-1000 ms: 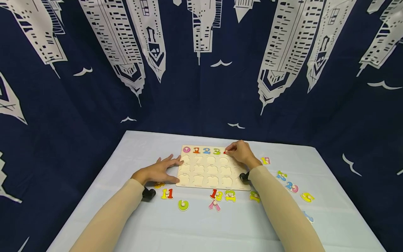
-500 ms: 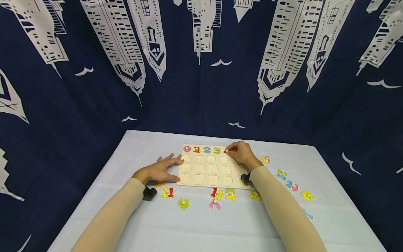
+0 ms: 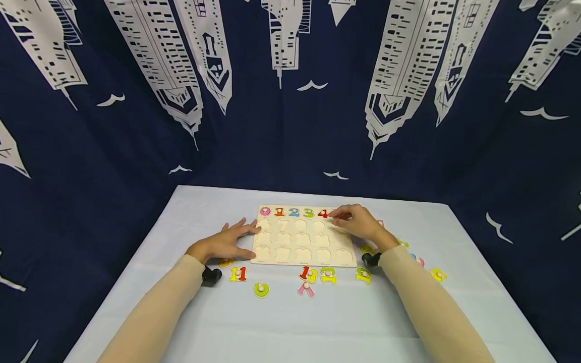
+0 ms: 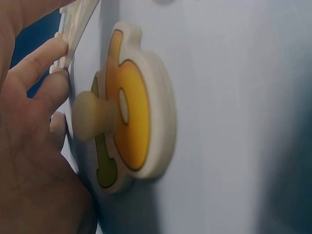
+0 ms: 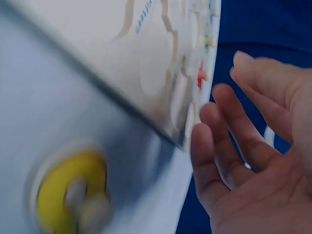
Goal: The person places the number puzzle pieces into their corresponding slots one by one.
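Note:
A pale wooden number board [image 3: 302, 253] lies on the white table, its top row holding a pink 0 [image 3: 265, 211], red 1 [image 3: 279, 212], blue 2 [image 3: 294, 212], green 3 [image 3: 308, 213] and red 4 [image 3: 323, 214]. My left hand [image 3: 225, 241] spreads its fingers, fingertips and thumb at the board's left edge. Just right of the 4 hovers my right hand [image 3: 360, 222], over the board's upper right corner. In the right wrist view its fingers [image 5: 202, 141] are loosely bent and hold nothing. A knobbed orange-and-green number piece [image 4: 134, 117] lies beside the left hand.
In front of the board lie a yellow-red 11 [image 3: 238, 274], a round green piece [image 3: 261, 290], a red-yellow piece [image 3: 308, 275] and a pink piece [image 3: 306, 289]. More pieces, including a yellow one [image 3: 438, 275], lie right, partly behind the right forearm. A dark blue printed cloth [image 3: 254, 151] hangs behind.
My right hand has let go of the red 4, which now shows in the top row, and has shifted slightly right. The left hand keeps its place at the board. The head view has shifted slightly.

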`<state>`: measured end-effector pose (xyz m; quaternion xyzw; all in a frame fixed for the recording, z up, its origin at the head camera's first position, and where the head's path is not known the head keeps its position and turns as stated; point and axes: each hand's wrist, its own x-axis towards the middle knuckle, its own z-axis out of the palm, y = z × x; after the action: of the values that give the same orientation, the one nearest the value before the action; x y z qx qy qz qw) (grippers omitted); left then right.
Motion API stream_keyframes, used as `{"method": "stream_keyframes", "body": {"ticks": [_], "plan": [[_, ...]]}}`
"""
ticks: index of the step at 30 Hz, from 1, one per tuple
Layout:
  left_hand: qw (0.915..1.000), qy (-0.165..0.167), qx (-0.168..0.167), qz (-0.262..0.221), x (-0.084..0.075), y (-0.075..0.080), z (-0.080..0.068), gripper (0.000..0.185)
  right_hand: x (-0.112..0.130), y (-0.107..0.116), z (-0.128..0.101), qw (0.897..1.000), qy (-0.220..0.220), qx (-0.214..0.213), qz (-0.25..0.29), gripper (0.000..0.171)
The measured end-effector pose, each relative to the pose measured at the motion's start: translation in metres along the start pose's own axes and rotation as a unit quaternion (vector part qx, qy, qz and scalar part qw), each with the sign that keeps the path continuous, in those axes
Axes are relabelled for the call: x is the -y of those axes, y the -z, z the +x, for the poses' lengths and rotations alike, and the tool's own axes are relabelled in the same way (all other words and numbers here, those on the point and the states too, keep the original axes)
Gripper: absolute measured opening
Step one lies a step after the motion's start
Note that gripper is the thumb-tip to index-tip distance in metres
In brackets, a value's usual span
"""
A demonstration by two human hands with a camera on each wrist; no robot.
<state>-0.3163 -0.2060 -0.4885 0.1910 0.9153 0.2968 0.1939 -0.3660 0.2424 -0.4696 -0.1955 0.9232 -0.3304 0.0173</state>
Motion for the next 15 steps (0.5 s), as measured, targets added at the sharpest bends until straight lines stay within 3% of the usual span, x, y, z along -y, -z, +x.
{"method": "stream_keyframes", "body": {"ticks": [5, 9, 15], "plan": [[0.9999, -0.013, -0.004, -0.002, -0.001, 0.001, 0.001, 0.088, 0.000, 0.023, -0.030, 0.999, 0.017, 0.035, 0.001, 0.028], [0.9998, -0.017, -0.003, -0.003, 0.000, 0.001, 0.003, 0.087, -0.003, 0.038, -0.058, 0.999, 0.007, 0.053, 0.008, 0.031], [0.9998, -0.017, -0.002, -0.004, 0.004, -0.002, 0.005, 0.087, -0.016, 0.053, -0.100, 0.999, -0.013, 0.038, 0.014, 0.030]]}}
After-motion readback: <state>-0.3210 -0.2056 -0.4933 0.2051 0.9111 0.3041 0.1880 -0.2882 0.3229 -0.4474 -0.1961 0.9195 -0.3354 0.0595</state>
